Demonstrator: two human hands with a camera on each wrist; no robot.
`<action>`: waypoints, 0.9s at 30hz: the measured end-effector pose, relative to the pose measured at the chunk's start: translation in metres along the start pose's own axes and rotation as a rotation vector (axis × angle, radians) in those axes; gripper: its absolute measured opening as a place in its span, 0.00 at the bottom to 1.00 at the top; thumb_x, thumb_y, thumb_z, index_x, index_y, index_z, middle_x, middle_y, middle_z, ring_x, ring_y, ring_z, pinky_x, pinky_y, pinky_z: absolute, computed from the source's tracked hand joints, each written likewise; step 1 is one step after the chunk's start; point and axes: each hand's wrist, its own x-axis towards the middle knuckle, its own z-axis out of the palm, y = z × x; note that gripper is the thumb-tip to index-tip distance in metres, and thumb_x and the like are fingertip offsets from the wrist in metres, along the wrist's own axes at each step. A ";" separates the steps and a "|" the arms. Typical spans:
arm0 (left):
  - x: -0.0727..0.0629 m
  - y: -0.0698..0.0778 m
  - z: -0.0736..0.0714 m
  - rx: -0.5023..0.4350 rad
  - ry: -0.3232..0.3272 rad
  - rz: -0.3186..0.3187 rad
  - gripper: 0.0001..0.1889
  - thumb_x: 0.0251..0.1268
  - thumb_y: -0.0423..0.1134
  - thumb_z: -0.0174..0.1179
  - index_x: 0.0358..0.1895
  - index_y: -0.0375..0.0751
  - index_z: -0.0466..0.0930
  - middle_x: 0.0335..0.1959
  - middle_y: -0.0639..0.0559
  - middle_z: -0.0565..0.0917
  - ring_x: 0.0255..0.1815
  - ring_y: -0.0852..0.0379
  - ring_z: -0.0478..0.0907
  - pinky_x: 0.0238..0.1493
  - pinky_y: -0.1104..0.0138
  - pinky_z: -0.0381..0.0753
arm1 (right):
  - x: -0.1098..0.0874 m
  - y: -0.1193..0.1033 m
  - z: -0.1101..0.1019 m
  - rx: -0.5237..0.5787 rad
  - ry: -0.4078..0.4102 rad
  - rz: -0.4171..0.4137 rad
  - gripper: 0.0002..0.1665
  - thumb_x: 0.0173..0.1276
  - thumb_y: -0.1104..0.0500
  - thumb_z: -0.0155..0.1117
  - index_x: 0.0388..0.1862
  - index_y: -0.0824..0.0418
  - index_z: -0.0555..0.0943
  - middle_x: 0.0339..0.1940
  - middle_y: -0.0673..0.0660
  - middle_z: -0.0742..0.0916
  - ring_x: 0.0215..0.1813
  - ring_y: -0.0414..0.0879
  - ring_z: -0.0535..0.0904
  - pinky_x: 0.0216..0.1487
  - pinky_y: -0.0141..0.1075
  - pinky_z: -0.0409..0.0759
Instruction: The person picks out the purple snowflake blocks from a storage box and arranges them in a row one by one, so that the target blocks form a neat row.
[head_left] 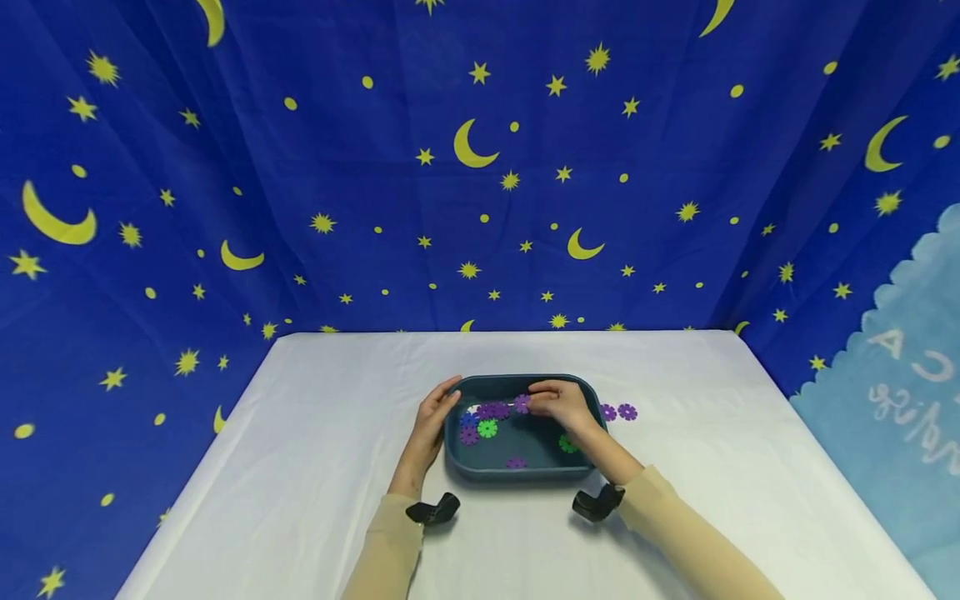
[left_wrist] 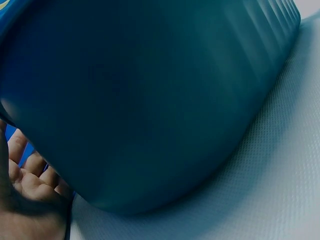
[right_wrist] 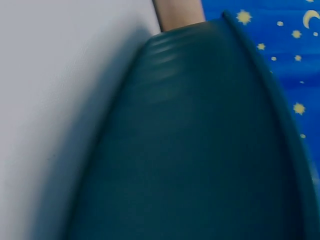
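Note:
A dark teal plastic tub [head_left: 525, 473] sits on the table with several flower-shaped plastic discs in it. My left hand [head_left: 430, 421] holds the tub's left side, fingers along the outside and thumb at the rim; in the left wrist view its curled fingers [left_wrist: 35, 175] show beside the wall. Over the tub's inside, my right hand [head_left: 558, 403] pinches a purple flower disc [head_left: 522, 404] at the fingertips. Purple discs [head_left: 492, 410], a blue disc [head_left: 469, 420] and a green disc [head_left: 487, 428] lie together at the left. The right wrist view shows mostly tub wall [right_wrist: 185, 130], hiding the right fingers.
Two purple discs [head_left: 627, 412] lie on the white tablecloth [head_left: 690, 400] right of the tub. Another green disc [head_left: 567, 443] is partly under my right wrist. A blue curtain [head_left: 480, 200] with moons and stars stands behind and at both sides.

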 end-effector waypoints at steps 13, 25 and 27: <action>-0.002 0.002 -0.004 -0.003 0.017 -0.007 0.25 0.70 0.37 0.53 0.67 0.32 0.65 0.44 0.66 0.80 0.47 0.64 0.74 0.47 0.75 0.74 | -0.014 -0.011 -0.040 0.124 0.124 -0.029 0.22 0.61 0.72 0.62 0.54 0.80 0.74 0.28 0.46 0.85 0.31 0.32 0.82 0.38 0.26 0.82; -0.001 0.001 0.000 -0.001 -0.004 0.000 0.25 0.70 0.40 0.55 0.67 0.33 0.66 0.50 0.63 0.78 0.49 0.66 0.75 0.49 0.75 0.75 | -0.017 0.003 -0.093 0.288 0.310 -0.023 0.15 0.61 0.76 0.60 0.48 0.75 0.76 0.22 0.42 0.85 0.29 0.32 0.83 0.36 0.25 0.82; 0.000 0.001 0.000 -0.004 -0.007 -0.004 0.26 0.70 0.40 0.55 0.67 0.33 0.66 0.49 0.62 0.79 0.49 0.65 0.75 0.48 0.75 0.75 | -0.017 0.009 -0.100 0.284 0.358 -0.015 0.16 0.60 0.76 0.60 0.49 0.76 0.75 0.22 0.41 0.85 0.28 0.31 0.83 0.35 0.25 0.82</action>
